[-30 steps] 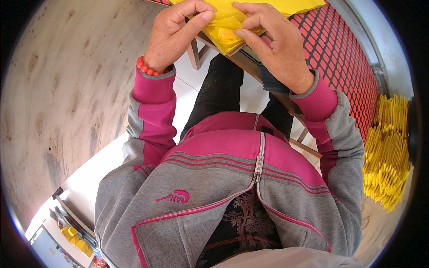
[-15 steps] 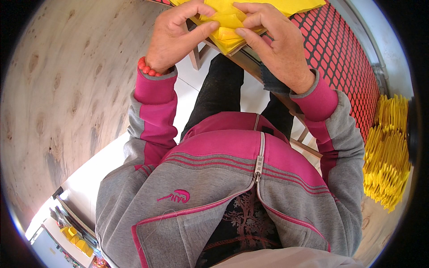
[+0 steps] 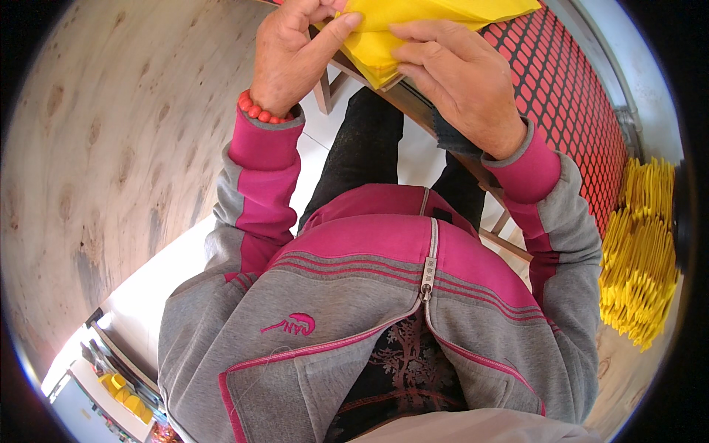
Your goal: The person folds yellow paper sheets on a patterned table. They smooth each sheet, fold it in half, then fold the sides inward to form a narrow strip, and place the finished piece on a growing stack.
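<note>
We look down over our own chest, in a grey and pink zipped jacket (image 3: pixel 384 295), to both hands working at the far edge of the view. Our left hand (image 3: pixel 295 55) is curled, its thumb and fingers pinched narrowly on the near left edge of a folded yellow sheet (image 3: pixel 413 22); a red bead bracelet (image 3: pixel 258 111) circles that wrist. Our right hand (image 3: pixel 461 74) lies flat on the same sheet just to the right, fingers stretched out and close together, pressing its near fold rather than gripping it. The yellow sheet rests at the far middle of the scene, on the edge of a wooden table frame (image 3: pixel 413 100), and runs out of view at the top. To the right of the sheet a red mesh panel (image 3: pixel 583 103) slopes from far to near. Farther right, by the rim of the view, a heap of yellow folded pieces (image 3: pixel 642 251) lies on the floor, well apart from both hands. On the left stands a broad plywood board (image 3: pixel 96 148).
</note>
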### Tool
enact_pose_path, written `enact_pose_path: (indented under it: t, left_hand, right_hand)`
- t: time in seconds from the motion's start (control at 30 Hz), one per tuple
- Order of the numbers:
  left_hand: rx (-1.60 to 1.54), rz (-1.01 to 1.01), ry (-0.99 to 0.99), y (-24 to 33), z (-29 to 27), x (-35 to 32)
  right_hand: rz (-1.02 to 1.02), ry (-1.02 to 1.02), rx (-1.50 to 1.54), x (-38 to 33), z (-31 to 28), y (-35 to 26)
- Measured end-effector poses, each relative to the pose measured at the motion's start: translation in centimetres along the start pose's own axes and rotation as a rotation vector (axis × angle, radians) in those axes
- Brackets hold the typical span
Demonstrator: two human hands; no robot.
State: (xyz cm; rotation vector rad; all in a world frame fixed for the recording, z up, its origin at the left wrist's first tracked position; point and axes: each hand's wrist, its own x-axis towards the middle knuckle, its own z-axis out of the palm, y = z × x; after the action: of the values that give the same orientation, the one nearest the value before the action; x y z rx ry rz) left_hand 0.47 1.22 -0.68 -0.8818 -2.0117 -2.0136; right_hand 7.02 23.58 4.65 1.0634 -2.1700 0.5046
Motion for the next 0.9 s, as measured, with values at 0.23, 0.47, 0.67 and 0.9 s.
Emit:
enact_pose_path:
  t: [0.23,0.47,0.67,0.9]
  left_hand:
    - [-0.127,-0.006,-0.009,-0.2,-0.3,-0.2]
    - [0.206,0.267,-0.249,0.2,-1.9,0.0]
    - [0.175,0.029,-0.109,0.4,-1.3,0.0]
    - [-0.098,-0.041,0.016,0.5,0.5,-0.2]
  right_hand:
    - [0.216,-0.079,0.217,-0.2,-0.1,0.0]
    - [0.214,0.001,0.299,-0.2,0.6,0.3]
    - [0.218,0.026,0.247,-0.2,-0.1,0.2]
    - [0.146,0.046,0.181,0.1,0.1,-0.1]
